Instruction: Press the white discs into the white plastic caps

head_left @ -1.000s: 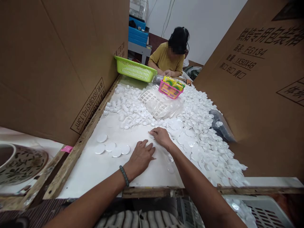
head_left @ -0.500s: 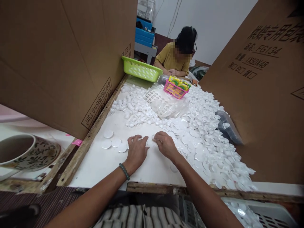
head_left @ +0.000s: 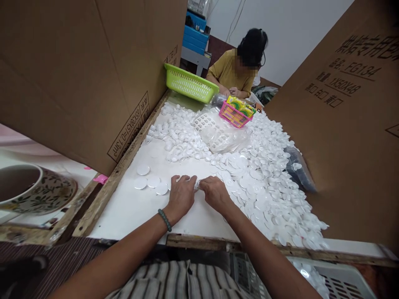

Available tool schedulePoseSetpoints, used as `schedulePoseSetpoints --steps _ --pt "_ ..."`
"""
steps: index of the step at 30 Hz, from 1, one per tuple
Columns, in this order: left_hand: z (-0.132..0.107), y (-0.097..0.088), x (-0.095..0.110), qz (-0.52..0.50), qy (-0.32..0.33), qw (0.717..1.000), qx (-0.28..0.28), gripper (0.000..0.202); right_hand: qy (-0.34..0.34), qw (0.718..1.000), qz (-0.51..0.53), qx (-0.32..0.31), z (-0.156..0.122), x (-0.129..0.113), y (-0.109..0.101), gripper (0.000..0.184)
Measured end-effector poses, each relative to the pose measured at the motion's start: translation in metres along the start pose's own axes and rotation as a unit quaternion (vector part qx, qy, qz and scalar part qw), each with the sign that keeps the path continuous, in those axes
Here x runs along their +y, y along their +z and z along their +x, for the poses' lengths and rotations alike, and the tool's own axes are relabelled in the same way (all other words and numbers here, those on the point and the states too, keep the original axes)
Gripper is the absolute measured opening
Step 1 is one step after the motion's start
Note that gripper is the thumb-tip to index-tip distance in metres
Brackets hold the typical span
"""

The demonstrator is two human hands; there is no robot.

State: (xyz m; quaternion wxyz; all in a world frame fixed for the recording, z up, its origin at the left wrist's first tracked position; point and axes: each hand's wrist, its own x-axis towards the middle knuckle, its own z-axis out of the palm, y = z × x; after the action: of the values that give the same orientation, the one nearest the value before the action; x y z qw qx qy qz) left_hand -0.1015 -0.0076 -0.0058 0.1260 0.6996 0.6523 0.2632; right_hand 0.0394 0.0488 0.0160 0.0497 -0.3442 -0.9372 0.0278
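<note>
Step in hand (my judgement): fingertip work on a small white piece (head_left: 197, 185), sitting in the narrow gap between left hand (head_left: 181, 195) and right hand (head_left: 215, 193), at or just above the white tabletop (head_left: 124, 211); contact with the surface not resolvable. To do it well: steady the piece with one hand, fine-adjust with the other. Press lightly and squarely, as a small shiny part would likely skid or tip under an off-centre push. Give the heap of white pieces (head_left: 271, 166), beyond and right of the right hand, a wide berth; avoid nudging the white discs (head_left: 153, 181) lying just left of the left hand.

Pose: right hand curled, thumb and fingers apparently pinching the piece. Left hand back-up, fingers bent, thumb side toward the piece; gripping or merely touching, cannot tell. Forearms (head_left: 134, 245) slant inward and converge; bracelet (head_left: 164, 220) at left wrist
</note>
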Motion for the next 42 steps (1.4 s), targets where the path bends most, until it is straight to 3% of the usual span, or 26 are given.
schedulePoseSetpoints --steps 3,6,8,10,12,13,15,19,21,24,27,34,37,42 --pt "0.001 -0.001 -0.001 -0.005 0.002 1.000 -0.002 0.033 0.018 1.000 0.015 0.002 0.000 -0.002 0.001 0.023" --pt "0.001 -0.007 -0.003 -0.023 0.014 1.000 -0.006 0.033 0.092 0.984 0.149 0.027 -0.001 -0.002 0.001 0.019" --pt "0.001 -0.014 -0.003 -0.054 0.030 0.998 -0.022 0.029 0.171 0.935 0.309 0.041 -0.004 -0.003 0.001 0.018" --pt "0.002 -0.022 0.000 -0.094 0.034 0.994 -0.052 0.023 0.237 0.856 0.459 0.034 -0.010 -0.006 0.000 0.023" --pt "0.003 -0.027 0.003 -0.136 0.006 0.987 -0.084 0.017 0.273 0.793 0.544 0.030 -0.019 -0.011 0.000 0.025" --pt "0.004 -0.028 0.006 -0.156 -0.019 0.983 -0.098 0.015 0.279 0.782 0.556 0.039 -0.025 -0.013 0.000 0.026" --pt "0.007 -0.026 0.010 -0.195 -0.081 0.970 -0.123 0.011 0.256 0.810 0.524 0.065 -0.036 -0.018 -0.001 0.029" --pt "0.012 -0.013 0.012 -0.288 -0.193 0.918 -0.194 0.015 0.140 0.931 0.328 0.073 -0.053 -0.019 -0.001 0.029" --pt "0.012 -0.006 0.010 -0.336 -0.245 0.884 -0.213 0.018 0.126 0.954 0.265 0.057 -0.054 -0.015 -0.002 0.026" --pt "0.010 0.002 0.006 -0.404 -0.298 0.838 -0.217 0.022 0.134 0.958 0.253 0.023 -0.047 -0.008 -0.003 0.020" --pt "0.009 0.006 0.003 -0.438 -0.318 0.813 -0.214 0.025 0.133 0.954 0.268 0.003 -0.040 -0.001 -0.005 0.017" --pt "0.001 -0.001 0.005 -0.482 -0.274 0.812 -0.182 0.025 0.121 0.958 0.260 0.026 -0.044 -0.006 -0.001 0.028" --pt "-0.004 -0.001 0.003 -0.487 -0.255 0.818 -0.169 0.025 0.161 0.941 0.293 0.060 -0.047 -0.011 0.008 0.030" --pt "-0.003 0.005 0.000 -0.478 -0.300 0.801 -0.198 0.022 0.217 0.911 0.341 0.081 -0.046 -0.016 0.020 0.032"
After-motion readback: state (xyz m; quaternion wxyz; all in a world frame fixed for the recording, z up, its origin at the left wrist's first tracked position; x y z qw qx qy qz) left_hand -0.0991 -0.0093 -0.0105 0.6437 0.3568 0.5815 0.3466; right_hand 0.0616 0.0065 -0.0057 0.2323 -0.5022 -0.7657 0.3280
